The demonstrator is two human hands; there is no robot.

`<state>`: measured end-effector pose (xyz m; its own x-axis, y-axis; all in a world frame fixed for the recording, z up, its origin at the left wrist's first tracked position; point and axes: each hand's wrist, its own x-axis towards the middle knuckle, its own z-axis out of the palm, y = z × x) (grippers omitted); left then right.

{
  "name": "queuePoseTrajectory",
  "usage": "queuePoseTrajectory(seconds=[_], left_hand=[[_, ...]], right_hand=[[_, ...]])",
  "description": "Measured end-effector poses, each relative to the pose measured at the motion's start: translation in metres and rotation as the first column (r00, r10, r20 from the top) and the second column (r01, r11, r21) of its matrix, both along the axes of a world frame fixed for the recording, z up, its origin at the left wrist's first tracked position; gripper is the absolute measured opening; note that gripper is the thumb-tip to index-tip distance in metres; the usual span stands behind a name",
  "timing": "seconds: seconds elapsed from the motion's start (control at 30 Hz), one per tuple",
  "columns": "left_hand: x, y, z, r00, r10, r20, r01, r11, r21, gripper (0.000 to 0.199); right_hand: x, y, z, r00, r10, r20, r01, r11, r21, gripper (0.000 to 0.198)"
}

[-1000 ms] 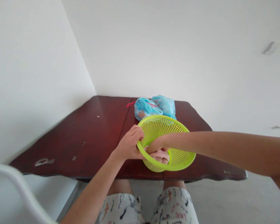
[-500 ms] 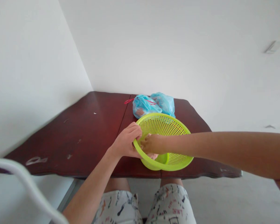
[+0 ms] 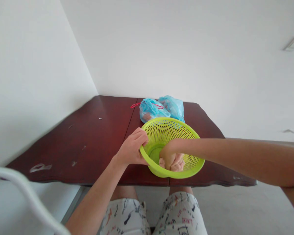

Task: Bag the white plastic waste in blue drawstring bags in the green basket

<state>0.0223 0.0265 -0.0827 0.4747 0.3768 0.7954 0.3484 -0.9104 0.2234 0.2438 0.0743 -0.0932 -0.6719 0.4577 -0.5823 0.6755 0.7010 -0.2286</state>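
My left hand clamps the basket; my right hand, grip unclear, touches cloth inside; two bags sit behind.

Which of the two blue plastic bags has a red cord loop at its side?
The left blue plastic bag, in front: the red cord loop extends from its left side. The right blue plastic bag shows no such loop.

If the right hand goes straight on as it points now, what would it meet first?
The right hand points down into the basket, so probably the pink crumpled item by its hidden fingertips, then the basket's bottom; depth is unclear.
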Motion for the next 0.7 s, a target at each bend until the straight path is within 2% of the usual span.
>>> queuePoseTrajectory(seconds=[0.1,0.17,0.23,0.33,0.43,0.53,0.63,0.7], left_hand=[[0.003,-0.002,0.002,1.000,-0.002,0.020,0.002,1.000,0.020,0.065],[0.004,-0.003,0.003,1.000,-0.004,0.029,0.004,1.000,0.029,0.061],[0.005,-0.005,0.003,0.999,-0.003,0.035,0.002,1.000,0.031,0.058],[0.003,-0.005,0.001,0.999,-0.006,0.038,0.005,1.000,0.024,0.059],[0.001,-0.004,-0.002,1.000,-0.006,0.015,0.006,1.000,0.004,0.063],[0.002,-0.002,-0.003,0.997,0.073,-0.002,-0.073,0.997,-0.001,0.066],[0.004,-0.002,-0.002,0.989,0.149,-0.009,-0.149,0.989,-0.010,0.069],[0.004,-0.004,-0.001,0.985,0.172,0.000,-0.172,0.985,-0.032,0.067]], right_hand=[[-0.003,-0.007,0.016,0.991,-0.088,0.103,0.111,0.964,-0.241,0.026],[-0.007,-0.010,0.029,0.982,-0.160,0.103,0.186,0.923,-0.337,0.017],[-0.009,-0.010,0.045,0.980,-0.189,0.066,0.200,0.906,-0.374,0.013],[-0.004,-0.007,0.077,0.979,-0.199,-0.049,0.160,0.892,-0.423,0.020],[0.016,-0.011,0.108,0.946,-0.239,-0.219,0.142,0.913,-0.382,0.020],[0.046,-0.025,0.123,0.820,-0.341,-0.459,0.223,0.930,-0.293,0.024],[0.071,-0.047,0.117,0.591,-0.417,-0.690,0.363,0.902,-0.235,0.030],[0.080,-0.064,0.106,0.438,-0.409,-0.801,0.490,0.855,-0.169,0.028]])
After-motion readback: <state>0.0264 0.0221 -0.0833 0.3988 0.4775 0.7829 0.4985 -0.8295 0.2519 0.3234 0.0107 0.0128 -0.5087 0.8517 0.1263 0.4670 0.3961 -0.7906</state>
